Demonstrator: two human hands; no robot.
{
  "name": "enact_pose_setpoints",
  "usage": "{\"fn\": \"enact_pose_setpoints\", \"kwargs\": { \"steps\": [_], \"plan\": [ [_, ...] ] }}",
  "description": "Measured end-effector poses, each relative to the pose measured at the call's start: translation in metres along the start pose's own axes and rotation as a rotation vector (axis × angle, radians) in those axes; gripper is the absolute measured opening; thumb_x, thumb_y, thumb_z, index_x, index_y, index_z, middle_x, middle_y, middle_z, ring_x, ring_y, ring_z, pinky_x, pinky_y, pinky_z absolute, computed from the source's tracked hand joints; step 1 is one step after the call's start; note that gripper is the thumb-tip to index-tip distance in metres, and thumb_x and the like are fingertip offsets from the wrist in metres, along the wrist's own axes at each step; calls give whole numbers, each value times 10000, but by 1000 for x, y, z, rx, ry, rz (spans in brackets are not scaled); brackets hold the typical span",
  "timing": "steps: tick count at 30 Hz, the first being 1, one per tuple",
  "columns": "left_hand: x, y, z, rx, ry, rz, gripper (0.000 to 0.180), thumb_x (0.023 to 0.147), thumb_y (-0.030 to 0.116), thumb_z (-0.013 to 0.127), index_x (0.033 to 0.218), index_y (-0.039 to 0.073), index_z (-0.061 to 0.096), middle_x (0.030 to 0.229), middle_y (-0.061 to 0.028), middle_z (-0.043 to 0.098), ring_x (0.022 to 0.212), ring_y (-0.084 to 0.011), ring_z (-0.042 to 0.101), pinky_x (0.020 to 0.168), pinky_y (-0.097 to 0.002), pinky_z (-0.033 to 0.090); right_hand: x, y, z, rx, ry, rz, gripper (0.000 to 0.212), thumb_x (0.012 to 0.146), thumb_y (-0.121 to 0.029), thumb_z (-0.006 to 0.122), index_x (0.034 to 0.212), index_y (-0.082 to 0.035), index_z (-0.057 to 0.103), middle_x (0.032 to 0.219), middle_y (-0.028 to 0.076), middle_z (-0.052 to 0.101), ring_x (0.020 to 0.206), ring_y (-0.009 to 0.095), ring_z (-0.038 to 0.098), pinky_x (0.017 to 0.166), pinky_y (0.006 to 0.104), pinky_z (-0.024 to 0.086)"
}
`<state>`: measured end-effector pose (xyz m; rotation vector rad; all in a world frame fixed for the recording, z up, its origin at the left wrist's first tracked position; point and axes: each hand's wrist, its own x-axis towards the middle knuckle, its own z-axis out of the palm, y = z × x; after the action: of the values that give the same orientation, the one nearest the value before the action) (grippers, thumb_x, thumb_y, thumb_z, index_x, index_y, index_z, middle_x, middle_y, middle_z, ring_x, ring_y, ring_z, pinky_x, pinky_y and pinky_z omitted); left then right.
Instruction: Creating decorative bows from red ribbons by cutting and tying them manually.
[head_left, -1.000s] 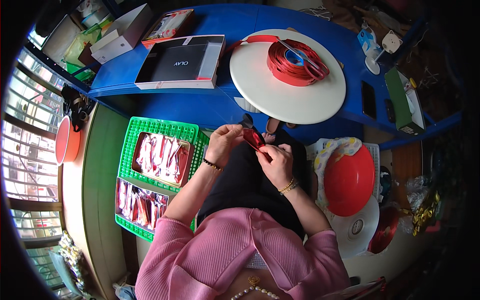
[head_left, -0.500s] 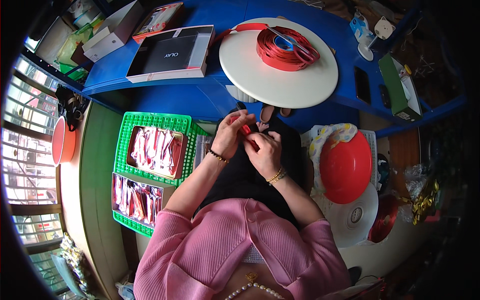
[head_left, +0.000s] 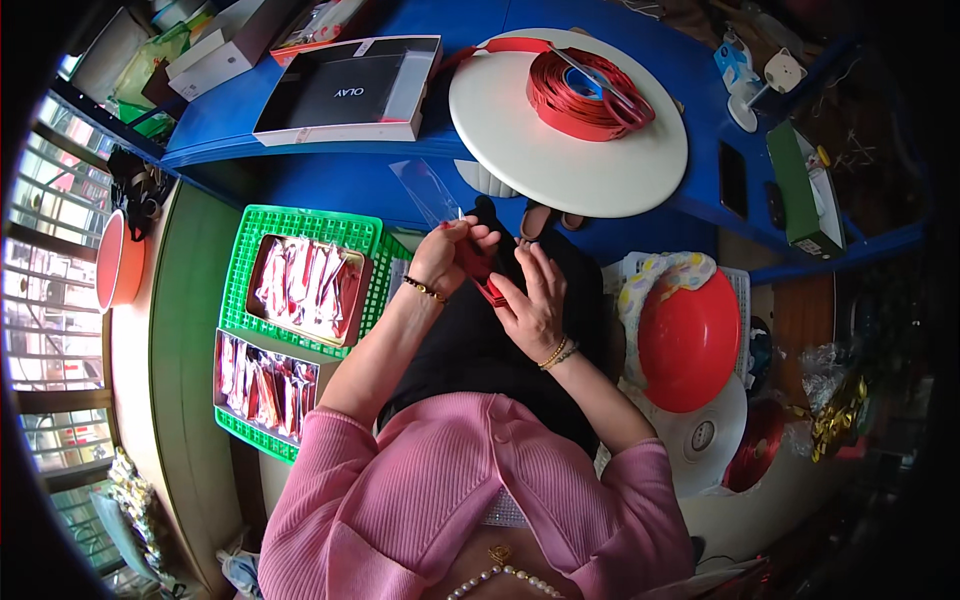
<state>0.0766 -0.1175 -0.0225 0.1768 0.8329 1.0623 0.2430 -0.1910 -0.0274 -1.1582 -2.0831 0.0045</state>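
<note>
In front of my lap, my left hand is closed around a folded red ribbon piece. A clear plastic sleeve sticks out above this hand's fingertips, apparently pinched in the same grip. My right hand is just to the right, fingers stretched out and apart. Its thumb lies at the lower end of the red piece; whether it touches cannot be made out. On the round white board ahead lies a big roll of red ribbon with scissors resting on top.
A green plastic crate on the left carries two boxes of wrapped red pieces. To the right are a red basin and a white reel. The blue table holds a shallow black-and-white box, a phone and a green box.
A clear sleeve now shows upright above my left hand. My right hand has opened its fingers and shifted slightly right, while the red piece sits lower between the hands.
</note>
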Motion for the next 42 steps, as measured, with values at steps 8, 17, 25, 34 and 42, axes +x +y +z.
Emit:
{"fn": "enact_pose_setpoints", "kwargs": {
  "steps": [8, 17, 25, 34, 42],
  "plan": [
    [-7, -31, -1, 4, -18, -69, 172, 930, 98, 383, 1025, -3, 484, 942, -129, 588, 907, -253, 593, 812, -353, 471, 5, 0, 12, 19, 29, -10, 235, 649, -70, 688, 880, -113, 678, 1240, 91, 516, 1250, 301, 384, 968, 479, 294],
    [1, -34, -37, 30, -155, -204, 493, 923, 479, 394, 1049, 19, 518, 928, -138, 626, 871, -264, 608, 810, -397, 471, 0, 2, 10, -6, 6, -11, 198, 688, -91, 672, 884, -112, 665, 1240, 70, 514, 1248, 297, 390, 962, 492, 294],
    [-17, -49, -5, 74, -11, -141, 322, 971, 283, 325, 995, 35, 530, 960, -85, 591, 829, -193, 579, 755, -394, 477, 4, 0, 19, -24, 28, -26, 213, 695, -81, 677, 904, -117, 670, 1230, 54, 526, 1241, 294, 403, 970, 479, 285],
    [5, -19, -31, 70, -19, -107, 337, 973, 313, 322, 1012, 37, 511, 902, -112, 606, 810, -237, 615, 768, -379, 493, 6, -1, 17, -4, 37, -26, 162, 723, -112, 672, 885, -107, 663, 1200, 64, 548, 1226, 292, 422, 969, 478, 283],
    [-1, -42, -36, 128, -35, -262, 328, 974, 259, 308, 969, 27, 540, 893, -95, 618, 834, -209, 599, 764, -346, 470, 2, 0, 26, 31, -10, 48, 232, 689, -78, 657, 919, -107, 660, 1189, 86, 526, 1204, 280, 425, 947, 448, 321]
  ]
}}
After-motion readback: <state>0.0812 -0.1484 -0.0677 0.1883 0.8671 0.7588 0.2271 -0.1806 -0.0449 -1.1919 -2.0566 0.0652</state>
